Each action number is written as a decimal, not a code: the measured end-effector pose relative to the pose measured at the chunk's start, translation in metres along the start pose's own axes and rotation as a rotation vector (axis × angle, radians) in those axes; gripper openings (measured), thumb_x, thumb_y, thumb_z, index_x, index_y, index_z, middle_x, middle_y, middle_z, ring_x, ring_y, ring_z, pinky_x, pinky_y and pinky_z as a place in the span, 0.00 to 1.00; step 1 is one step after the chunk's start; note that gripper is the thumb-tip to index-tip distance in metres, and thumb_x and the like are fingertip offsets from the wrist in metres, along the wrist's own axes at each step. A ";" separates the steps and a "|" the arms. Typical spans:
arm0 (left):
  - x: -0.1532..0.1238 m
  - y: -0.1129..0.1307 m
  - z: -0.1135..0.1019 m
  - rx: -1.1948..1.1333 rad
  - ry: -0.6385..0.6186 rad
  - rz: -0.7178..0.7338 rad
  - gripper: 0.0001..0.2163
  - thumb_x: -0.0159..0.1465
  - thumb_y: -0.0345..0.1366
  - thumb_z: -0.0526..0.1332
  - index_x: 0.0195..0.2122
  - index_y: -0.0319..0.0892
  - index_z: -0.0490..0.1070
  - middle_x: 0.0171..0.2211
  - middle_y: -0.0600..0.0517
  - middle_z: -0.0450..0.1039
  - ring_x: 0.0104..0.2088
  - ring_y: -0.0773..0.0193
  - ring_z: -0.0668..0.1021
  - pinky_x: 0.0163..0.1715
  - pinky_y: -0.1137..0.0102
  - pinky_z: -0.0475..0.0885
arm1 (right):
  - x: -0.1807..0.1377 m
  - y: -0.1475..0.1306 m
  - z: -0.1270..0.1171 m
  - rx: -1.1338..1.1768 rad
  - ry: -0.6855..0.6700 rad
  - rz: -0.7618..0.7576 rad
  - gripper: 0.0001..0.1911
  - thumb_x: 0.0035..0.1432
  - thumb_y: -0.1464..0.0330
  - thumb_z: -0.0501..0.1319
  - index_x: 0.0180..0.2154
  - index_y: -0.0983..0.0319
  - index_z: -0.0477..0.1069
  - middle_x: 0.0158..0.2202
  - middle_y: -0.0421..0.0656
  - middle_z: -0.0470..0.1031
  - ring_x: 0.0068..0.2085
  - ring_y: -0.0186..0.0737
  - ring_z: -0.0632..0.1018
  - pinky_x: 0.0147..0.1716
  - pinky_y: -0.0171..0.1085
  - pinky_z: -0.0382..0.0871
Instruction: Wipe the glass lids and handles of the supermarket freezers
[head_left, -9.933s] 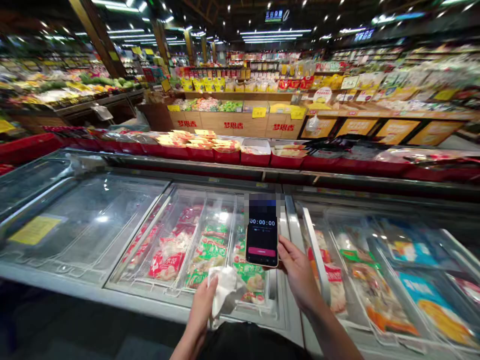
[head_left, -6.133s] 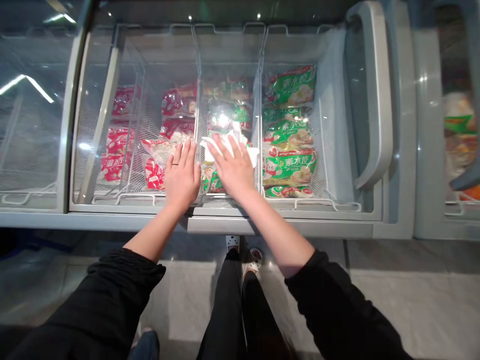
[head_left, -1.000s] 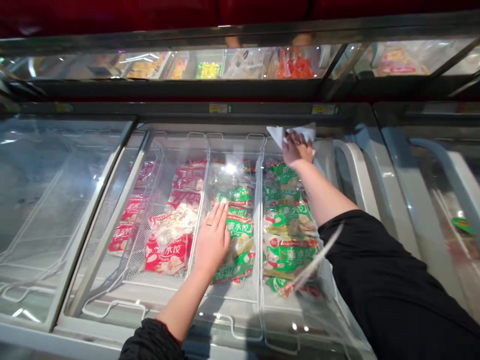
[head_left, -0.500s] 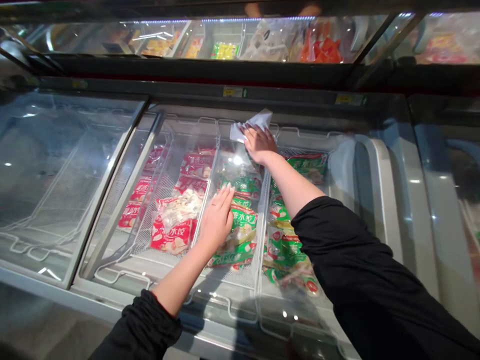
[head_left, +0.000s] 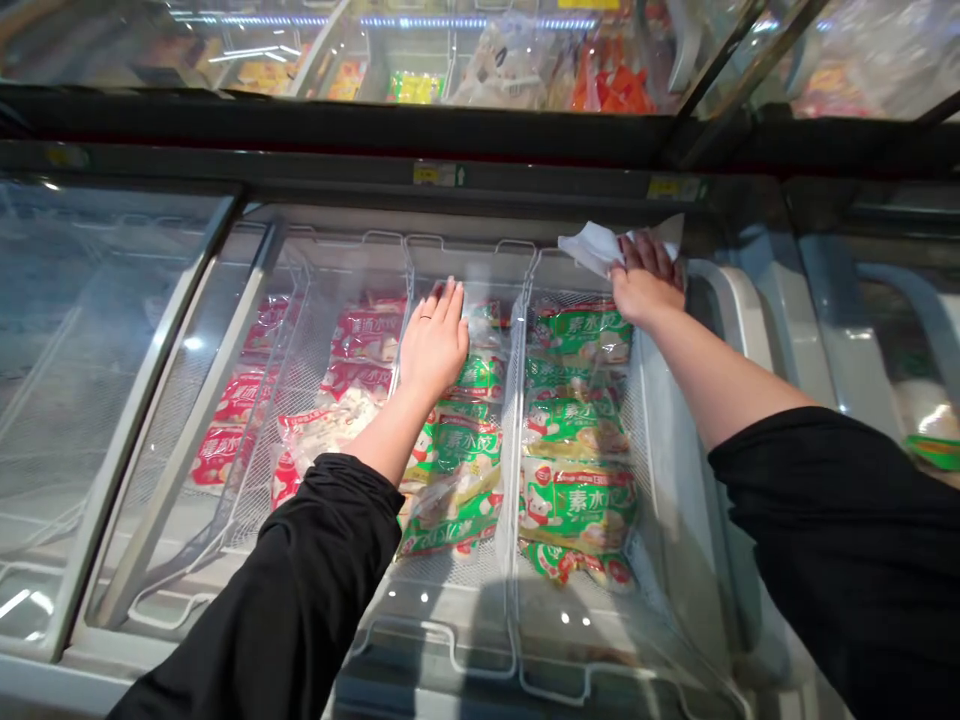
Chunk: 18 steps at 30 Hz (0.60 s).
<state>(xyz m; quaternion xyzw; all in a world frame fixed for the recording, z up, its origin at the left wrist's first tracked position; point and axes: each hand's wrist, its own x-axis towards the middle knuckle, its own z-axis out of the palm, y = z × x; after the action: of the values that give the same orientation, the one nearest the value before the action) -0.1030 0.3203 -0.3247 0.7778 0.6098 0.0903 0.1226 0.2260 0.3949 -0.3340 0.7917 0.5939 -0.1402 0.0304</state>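
Observation:
My left hand (head_left: 435, 340) lies with outstretched fingers on the glass lid (head_left: 480, 268) of a chest freezer, a ring on one finger. Farther right, near the back edge of the glass, my right hand (head_left: 649, 278) presses down on a white cloth (head_left: 588, 246), its fingers spread over it. The cloth sticks out on both sides of that hand. Beneath the glass, green bags of frozen dumplings (head_left: 581, 500) lie in wire baskets under and between my hands. Red dumpling bags (head_left: 367, 335) lie left of my left hand, partly hidden by my forearm.
A sliding lid frame (head_left: 180, 420) crosses the freezer at left. Price labels (head_left: 439, 174) run along the back rail. Behind it rises a glass-fronted upper case with packages, among them an orange-red bag (head_left: 611, 80). A curved grey handle frame (head_left: 739, 300) stands at right.
My right hand has slid right along the back of the glass with the cloth. My left hand has moved farther toward the back. The camera view has shifted somewhat.

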 end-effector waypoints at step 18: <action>0.002 -0.005 -0.003 -0.019 -0.044 0.002 0.27 0.75 0.38 0.48 0.74 0.40 0.58 0.76 0.45 0.56 0.76 0.54 0.60 0.74 0.54 0.57 | -0.003 -0.113 0.016 0.092 -0.083 -0.471 0.29 0.77 0.61 0.47 0.74 0.48 0.55 0.79 0.35 0.49 0.78 0.51 0.52 0.74 0.60 0.48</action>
<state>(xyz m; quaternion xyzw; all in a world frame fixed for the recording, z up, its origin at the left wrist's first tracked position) -0.1083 0.3242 -0.3234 0.7791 0.6051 0.0793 0.1432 0.1146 0.4214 -0.3347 0.6254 0.7534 -0.2027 -0.0148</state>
